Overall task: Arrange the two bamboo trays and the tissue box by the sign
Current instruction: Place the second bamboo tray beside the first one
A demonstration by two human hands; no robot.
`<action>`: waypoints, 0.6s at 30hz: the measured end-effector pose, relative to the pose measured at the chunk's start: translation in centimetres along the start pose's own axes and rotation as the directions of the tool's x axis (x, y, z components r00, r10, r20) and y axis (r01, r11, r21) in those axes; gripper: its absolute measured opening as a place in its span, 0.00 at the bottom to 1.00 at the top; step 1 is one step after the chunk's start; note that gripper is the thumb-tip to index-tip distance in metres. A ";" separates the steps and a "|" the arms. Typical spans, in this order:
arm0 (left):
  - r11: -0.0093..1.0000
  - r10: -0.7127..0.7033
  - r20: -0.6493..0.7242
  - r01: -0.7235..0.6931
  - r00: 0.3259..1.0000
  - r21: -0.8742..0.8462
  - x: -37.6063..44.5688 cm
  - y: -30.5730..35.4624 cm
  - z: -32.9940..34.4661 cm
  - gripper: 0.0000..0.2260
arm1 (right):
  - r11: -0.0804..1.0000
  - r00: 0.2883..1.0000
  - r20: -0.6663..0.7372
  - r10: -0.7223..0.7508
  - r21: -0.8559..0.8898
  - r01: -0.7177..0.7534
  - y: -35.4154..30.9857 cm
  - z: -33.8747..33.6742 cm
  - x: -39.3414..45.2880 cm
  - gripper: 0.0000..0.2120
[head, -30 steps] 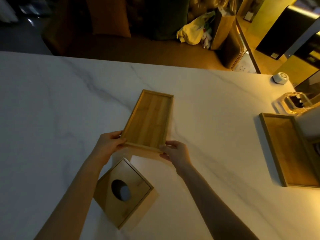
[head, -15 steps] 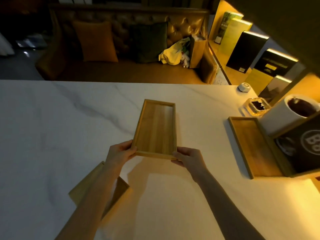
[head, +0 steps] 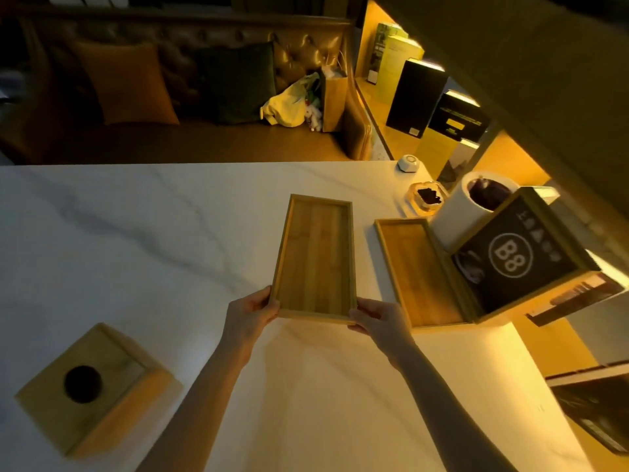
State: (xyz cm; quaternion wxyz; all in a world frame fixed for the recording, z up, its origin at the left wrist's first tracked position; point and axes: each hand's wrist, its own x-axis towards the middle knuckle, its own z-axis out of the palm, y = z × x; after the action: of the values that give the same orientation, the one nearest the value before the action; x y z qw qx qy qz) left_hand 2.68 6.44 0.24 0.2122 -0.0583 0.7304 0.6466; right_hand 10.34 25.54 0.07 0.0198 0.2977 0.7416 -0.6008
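Marble table: hands grip rectangular bamboo tray, seemingly lifted.

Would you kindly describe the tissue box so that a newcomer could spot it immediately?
Start at the white marble table and look to its near left corner, well left of the two bamboo trays. The tissue box is the closed wooden cube there, alone in having a dark round hole on top.

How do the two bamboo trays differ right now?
The held tray is gripped at its near corners by the left hand and right hand; the second tray lies untouched against the B8 sign. Both are empty, rectangular bamboo.
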 end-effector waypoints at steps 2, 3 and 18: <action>1.000 -0.010 0.006 0.010 1.000 -0.002 0.0 -0.5 1.7 0.11 | 1.000 1.000 -0.008 0.020 -0.008 -0.020 1.0 -1.4 0.5 0.14; 1.000 -0.021 0.007 0.021 1.000 -0.008 0.0 -0.7 2.5 0.12 | 0.999 0.999 -0.011 0.031 -0.015 -0.031 1.4 -2.0 0.8 0.14; 0.994 -0.102 -0.070 0.098 0.992 -0.056 1.6 -4.3 8.4 0.17 | 0.992 0.999 0.015 0.051 -0.114 -0.048 5.1 -6.2 4.0 0.10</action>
State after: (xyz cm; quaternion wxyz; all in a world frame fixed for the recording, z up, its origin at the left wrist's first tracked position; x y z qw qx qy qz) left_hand 4.80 14.22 -4.92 0.2160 -0.1238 0.7165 0.6517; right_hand 11.44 33.35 -4.27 0.0583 0.3089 0.7667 -0.5597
